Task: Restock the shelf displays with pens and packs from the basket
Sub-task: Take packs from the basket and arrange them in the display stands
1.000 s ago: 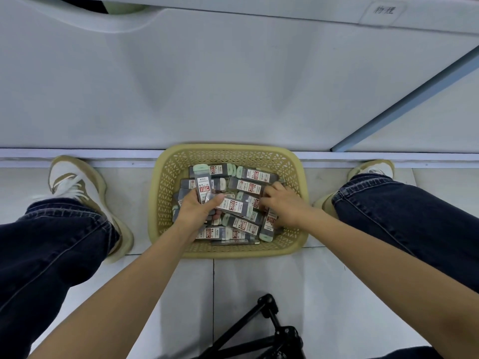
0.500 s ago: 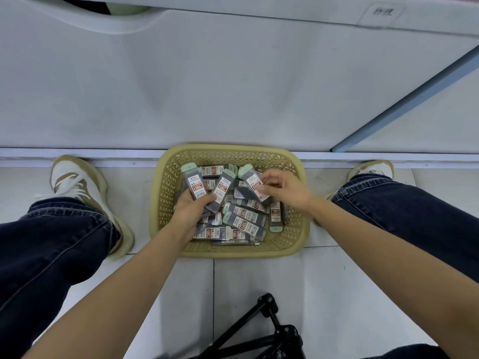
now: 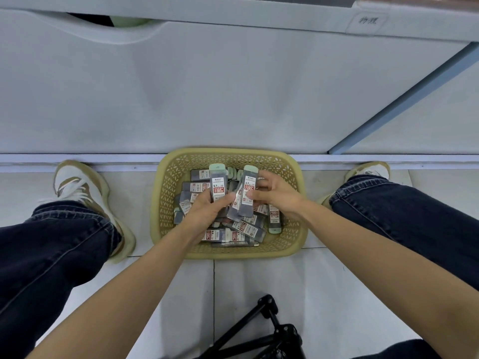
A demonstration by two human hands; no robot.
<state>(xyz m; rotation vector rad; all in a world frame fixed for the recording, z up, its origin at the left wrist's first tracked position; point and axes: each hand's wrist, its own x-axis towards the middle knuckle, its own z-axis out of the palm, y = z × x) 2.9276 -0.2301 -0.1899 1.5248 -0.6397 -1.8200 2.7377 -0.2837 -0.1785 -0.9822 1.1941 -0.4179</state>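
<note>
A yellow lattice basket point(image 3: 295, 229) sits on the floor against the shelf base, filled with several grey lead packs point(image 3: 245, 229) with mint-green caps and red-and-white labels. My left hand point(image 3: 204, 211) grips upright packs point(image 3: 218, 185) above the basket. My right hand point(image 3: 277, 195) pinches another pack point(image 3: 248, 191) beside them, its cap pointing up. Both hands hover over the middle of the basket, almost touching.
The white shelf front point(image 3: 207, 94) rises just behind the basket, with a label tag point(image 3: 368, 21) at top right. My legs in dark jeans and beige sneakers point(image 3: 85, 193) flank the basket. A black tripod point(image 3: 269, 330) lies on the floor tiles near me.
Both hands have lifted out of the pile with packs and drawn together; the right hand brought its pack next to those in the left hand.
</note>
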